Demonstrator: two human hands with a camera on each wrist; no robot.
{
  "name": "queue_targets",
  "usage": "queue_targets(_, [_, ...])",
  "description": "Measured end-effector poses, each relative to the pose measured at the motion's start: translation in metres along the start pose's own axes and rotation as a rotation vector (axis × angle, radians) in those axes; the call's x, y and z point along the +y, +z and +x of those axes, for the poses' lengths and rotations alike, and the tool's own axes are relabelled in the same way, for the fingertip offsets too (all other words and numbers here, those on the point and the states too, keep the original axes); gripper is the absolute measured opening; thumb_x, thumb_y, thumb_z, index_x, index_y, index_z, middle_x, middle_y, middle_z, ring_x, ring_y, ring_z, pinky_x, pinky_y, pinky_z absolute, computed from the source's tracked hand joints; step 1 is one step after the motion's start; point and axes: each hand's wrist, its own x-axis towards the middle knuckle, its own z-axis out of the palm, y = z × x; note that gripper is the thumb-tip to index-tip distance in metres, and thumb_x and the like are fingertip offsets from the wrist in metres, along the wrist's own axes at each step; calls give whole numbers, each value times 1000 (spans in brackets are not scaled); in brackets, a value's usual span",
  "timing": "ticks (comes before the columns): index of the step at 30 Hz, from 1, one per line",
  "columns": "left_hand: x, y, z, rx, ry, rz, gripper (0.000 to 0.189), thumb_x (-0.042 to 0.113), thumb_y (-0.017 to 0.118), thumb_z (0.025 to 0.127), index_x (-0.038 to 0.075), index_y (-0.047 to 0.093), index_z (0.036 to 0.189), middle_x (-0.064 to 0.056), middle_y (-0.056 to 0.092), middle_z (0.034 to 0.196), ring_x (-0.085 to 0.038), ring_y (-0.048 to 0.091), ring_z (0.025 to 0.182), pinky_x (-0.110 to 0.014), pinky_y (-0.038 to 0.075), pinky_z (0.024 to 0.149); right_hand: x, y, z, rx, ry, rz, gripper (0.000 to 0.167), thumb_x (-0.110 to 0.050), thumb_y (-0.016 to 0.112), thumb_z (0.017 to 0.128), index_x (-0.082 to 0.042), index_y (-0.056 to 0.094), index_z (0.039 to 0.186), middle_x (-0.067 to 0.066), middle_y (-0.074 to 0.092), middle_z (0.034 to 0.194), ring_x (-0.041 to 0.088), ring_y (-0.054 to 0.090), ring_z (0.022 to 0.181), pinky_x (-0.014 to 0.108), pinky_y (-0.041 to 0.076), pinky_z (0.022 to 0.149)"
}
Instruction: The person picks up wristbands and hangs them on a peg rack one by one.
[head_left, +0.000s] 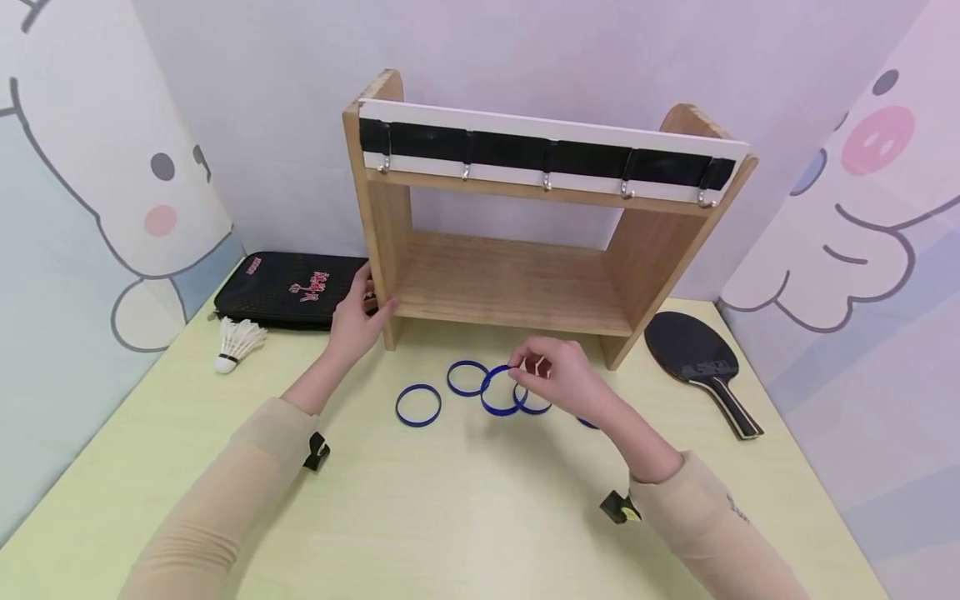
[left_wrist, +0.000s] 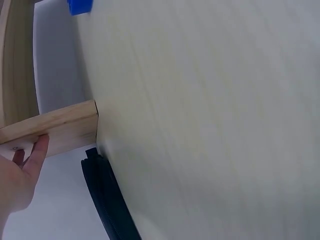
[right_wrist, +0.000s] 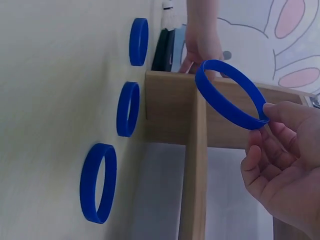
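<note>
Over the middle of the worktop [head_left: 450, 517], held clear of its surface, a blue ring [right_wrist: 222, 106] is pinched between thumb and forefinger of the right hand [head_left: 562, 375]. Taking that ring as the centre of a clock in the head view, one loose ring [head_left: 417, 424] lies at nine o'clock and a second ring [head_left: 450, 379] at ten; a third ring [right_wrist: 88, 185] at three is partly covered by the right hand, and a fourth ring [head_left: 588, 423] at four shows only a sliver beside the forearm [head_left: 637, 435]. A wooden rack [head_left: 517, 279] stands at twelve, its upper front carrying a strip of five hooks [head_left: 510, 152]. The left hand [head_left: 352, 321] grips the rack's left side near the bottom, though some fingertips are hard to make out (its wrist view shows the hand cut off by the frame edge). At ten o'clock, beyond the left hand, a black case [head_left: 277, 292] has its right end hidden; pinkish characters [head_left: 311, 286] sit on its middle and small lettering [head_left: 253, 265] in one corner, both too blurred to read. A shuttlecock [head_left: 238, 343] lies just in front of the case, between nine and ten. At three o'clock, a table tennis bat [head_left: 693, 350] bears a label [head_left: 708, 368] at the base of its blade, too tiny to read, as is the dark print [head_left: 738, 510] on the right sleeve [head_left: 690, 517].
</note>
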Motion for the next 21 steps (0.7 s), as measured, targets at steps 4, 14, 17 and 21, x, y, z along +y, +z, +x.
queue_targets(4, [2, 0, -1, -3, -2, -11, 69, 26, 61, 92, 24, 22, 149, -22, 51, 128, -42, 57, 112, -51, 50, 85, -10, -7, 2, 49, 14, 21, 10, -12, 72, 83, -12, 67, 92, -5, 65, 82, 9, 56, 72, 24, 50, 63])
queue_targets(14, [1, -4, 0, 30, 55, 21, 67, 21, 66, 88, 13, 32, 145, -18, 55, 123, -33, 61, 100, -47, 55, 74, -38, -19, 13, 165, 44, 156, 14, -13, 72, 83, -10, 66, 95, -1, 68, 89, 10, 63, 80, 25, 54, 68])
queue_targets(17, [4, -5, 2, 38, 73, 24, 66, 19, 67, 87, 12, 34, 144, -17, 55, 122, -32, 62, 100, -46, 55, 72, -44, -21, 19, 197, 49, 235, 15, -13, 71, 84, -9, 65, 97, 1, 68, 91, 11, 64, 82, 26, 54, 69])
queue_targets(21, [7, -7, 2, 45, 76, 41, 67, 17, 68, 86, 11, 35, 143, -17, 56, 120, -31, 62, 98, -46, 55, 75, -53, -23, 28, 232, 43, 329, 17, -13, 71, 84, -7, 65, 99, 4, 67, 93, 14, 64, 82, 27, 54, 69])
